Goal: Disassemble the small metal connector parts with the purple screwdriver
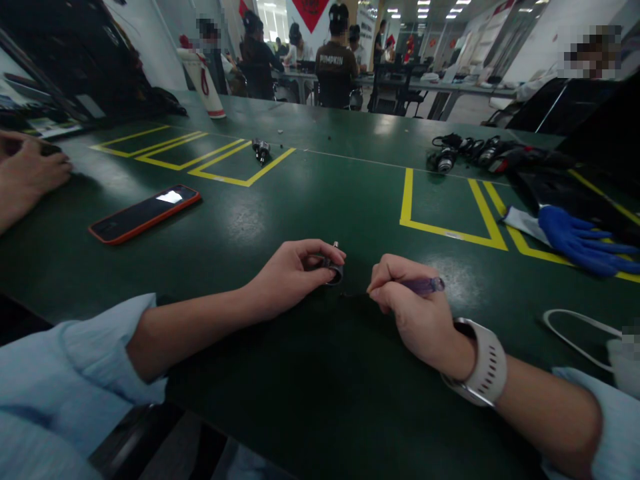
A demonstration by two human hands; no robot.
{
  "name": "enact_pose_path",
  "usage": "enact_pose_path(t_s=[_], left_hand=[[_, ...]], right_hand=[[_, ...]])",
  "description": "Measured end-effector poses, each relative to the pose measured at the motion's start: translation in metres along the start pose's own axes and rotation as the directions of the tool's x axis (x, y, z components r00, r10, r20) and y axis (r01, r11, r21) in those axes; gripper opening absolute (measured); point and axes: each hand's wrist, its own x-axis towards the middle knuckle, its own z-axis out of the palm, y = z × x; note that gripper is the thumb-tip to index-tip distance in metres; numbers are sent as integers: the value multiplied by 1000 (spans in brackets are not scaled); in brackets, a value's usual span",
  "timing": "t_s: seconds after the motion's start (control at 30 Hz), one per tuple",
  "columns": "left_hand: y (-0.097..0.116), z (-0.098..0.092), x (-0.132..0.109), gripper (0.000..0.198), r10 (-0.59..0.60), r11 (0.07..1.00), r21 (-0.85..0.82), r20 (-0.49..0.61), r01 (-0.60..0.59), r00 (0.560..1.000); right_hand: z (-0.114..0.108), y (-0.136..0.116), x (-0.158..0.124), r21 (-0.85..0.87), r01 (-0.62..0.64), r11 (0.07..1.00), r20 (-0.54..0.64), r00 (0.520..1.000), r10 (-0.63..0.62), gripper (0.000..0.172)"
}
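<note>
My left hand [295, 270] is closed around a small dark, ring-shaped metal part [337, 274], and a silver stub sticks up from it past my fingertips. Much of the part is hidden by my thumb and fingers. To the right, my right hand [407, 300] grips a screwdriver [425, 286] by its translucent purple handle. Its thin shaft points left toward the part and is hard to make out against the dark tabletop. The two hands are a short gap apart, just above the green table [300, 373].
An orange-cased phone [145, 213] lies left, near another person's hand [33, 173]. Small metal parts [261, 151] sit by yellow tape; more with cables [445, 160] lie back right. Blue gloves [580, 237] and a white cable [575, 320] are right. A paper cup [207, 87] stands behind.
</note>
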Motion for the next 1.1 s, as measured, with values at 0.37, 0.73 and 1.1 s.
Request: enact_pose_path(t_s=[0.37, 0.73, 1.1], left_hand=[[-6, 3, 0, 11, 21, 996, -82, 22, -19, 1000], [-2, 2, -1, 23, -78, 968, -236, 21, 81, 997], [-1, -4, 2, 35, -115, 932, -349, -20, 101, 993]], right_hand=[[-2, 0, 2, -28, 5, 1000, -66, 998, -7, 20], [-4, 2, 12, -27, -125, 992, -104, 987, 121, 18], [-9, 11, 13, 441, 45, 896, -169, 985, 33, 12]])
